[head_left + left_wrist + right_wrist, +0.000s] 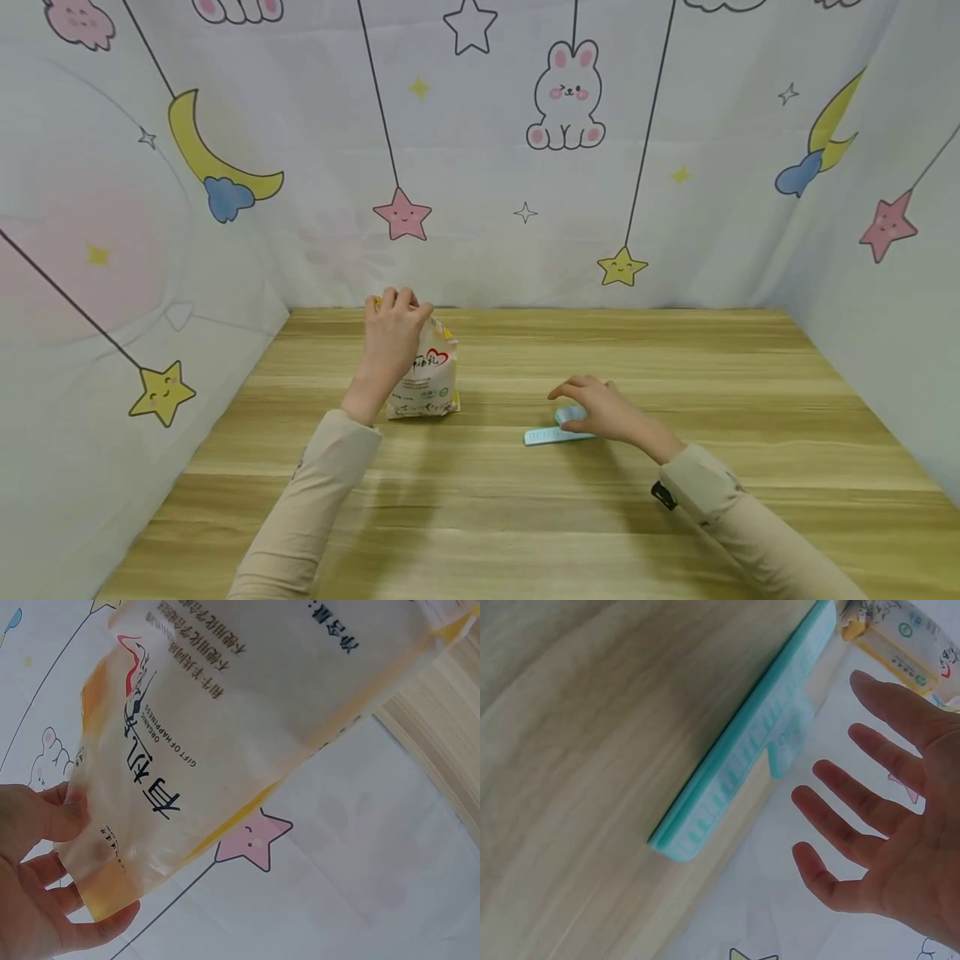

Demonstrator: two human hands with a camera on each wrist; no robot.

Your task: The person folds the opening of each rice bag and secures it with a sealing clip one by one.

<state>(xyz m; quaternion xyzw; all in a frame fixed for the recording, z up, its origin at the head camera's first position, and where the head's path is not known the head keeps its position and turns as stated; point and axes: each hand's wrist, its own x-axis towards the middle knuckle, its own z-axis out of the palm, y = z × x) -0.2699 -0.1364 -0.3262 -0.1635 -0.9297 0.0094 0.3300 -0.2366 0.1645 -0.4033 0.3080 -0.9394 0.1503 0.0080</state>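
Observation:
A cream-coloured printed bag (pixel 429 385) with yellow edges stands upright on the table, left of centre. My left hand (pixel 393 337) pinches its top edge between thumb and fingers; in the left wrist view the bag (pixel 247 712) fills much of the picture, lettering on its front. To the right lies a light-teal bag clip (pixel 542 437), a long ribbed bar with a wider tab at its middle. Over it hovers my right hand (pixel 603 408). In the right wrist view its fingers (pixel 855 787) are spread, apart from the clip (pixel 739 754), holding nothing.
The wood-grain table (pixel 495 517) reaches back to a white curtain (pixel 480 150) printed with stars, moons and rabbits. Similar cloth hangs along the left and right sides. A small black piece (pixel 663 495) sits at the right sleeve's cuff.

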